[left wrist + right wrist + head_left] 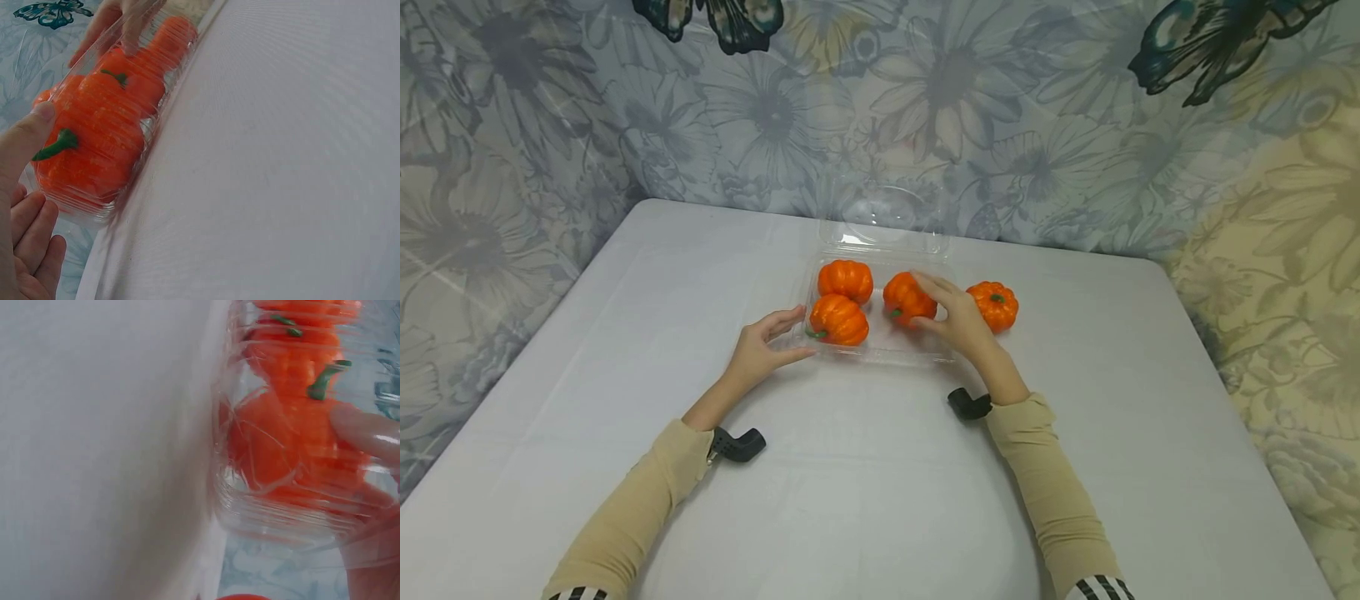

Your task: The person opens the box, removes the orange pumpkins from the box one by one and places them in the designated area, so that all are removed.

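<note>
The right hand (958, 318) grasps 1 orange pumpkin (901, 293) between thumb and fingers, in the right half of a clear plastic container (901, 340). The left hand (760, 346) is released, digits spread at the container's left end; whether it touches is unclear. In the left half sit 2 other pumpkins (839, 320), 1 behind the other. A 4th pumpkin (1000, 305) lies outside on the white table (857, 508), partly hidden by the right hand. The transparent lid (880, 237) rises at the rear, before a floral backdrop (955, 83).
</note>
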### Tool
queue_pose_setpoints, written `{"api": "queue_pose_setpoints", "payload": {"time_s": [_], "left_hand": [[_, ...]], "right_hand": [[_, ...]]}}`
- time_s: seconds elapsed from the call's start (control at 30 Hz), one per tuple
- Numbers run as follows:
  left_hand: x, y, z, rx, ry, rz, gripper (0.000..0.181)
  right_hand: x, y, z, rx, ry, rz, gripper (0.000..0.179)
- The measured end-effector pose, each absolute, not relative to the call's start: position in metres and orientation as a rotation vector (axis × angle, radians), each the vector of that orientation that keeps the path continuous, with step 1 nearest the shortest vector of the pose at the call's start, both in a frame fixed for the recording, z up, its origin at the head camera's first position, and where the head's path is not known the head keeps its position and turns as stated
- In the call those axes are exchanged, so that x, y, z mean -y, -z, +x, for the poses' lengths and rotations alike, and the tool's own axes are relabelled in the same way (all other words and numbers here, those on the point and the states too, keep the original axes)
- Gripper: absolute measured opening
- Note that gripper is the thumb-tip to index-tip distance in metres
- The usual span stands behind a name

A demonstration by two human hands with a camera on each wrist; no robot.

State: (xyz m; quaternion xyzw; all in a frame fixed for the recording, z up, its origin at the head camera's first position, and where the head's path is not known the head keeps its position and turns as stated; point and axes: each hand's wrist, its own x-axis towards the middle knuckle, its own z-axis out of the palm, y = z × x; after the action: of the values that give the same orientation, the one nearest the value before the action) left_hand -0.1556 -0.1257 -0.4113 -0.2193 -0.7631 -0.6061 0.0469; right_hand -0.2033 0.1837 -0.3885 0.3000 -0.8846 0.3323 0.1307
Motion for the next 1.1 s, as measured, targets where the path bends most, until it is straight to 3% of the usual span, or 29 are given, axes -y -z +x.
{"api": "queue_pose_setpoints", "payload": {"time_s": [0.13,0.77,1.1], "left_hand": [[0.1254,0.4114,-0.1555,2.327,1.844,-0.67,0.055],[0.1244,0.4132,-0.1559,2.324,1.839,-0.682,0.055],[0.1247,0.4124,-0.1552,2.336,1.841,-0.657,0.056]], "right_hand": [[-0.1861,0.3869,-0.2031,2.58,-0.965,0.905,0.052],[-0.1904,0.3898,-0.2029,2.528,-0.977,0.915,0.053],[-0.1924,0.3932,-0.2025,2.497,-0.964,0.84,0.064]]}}
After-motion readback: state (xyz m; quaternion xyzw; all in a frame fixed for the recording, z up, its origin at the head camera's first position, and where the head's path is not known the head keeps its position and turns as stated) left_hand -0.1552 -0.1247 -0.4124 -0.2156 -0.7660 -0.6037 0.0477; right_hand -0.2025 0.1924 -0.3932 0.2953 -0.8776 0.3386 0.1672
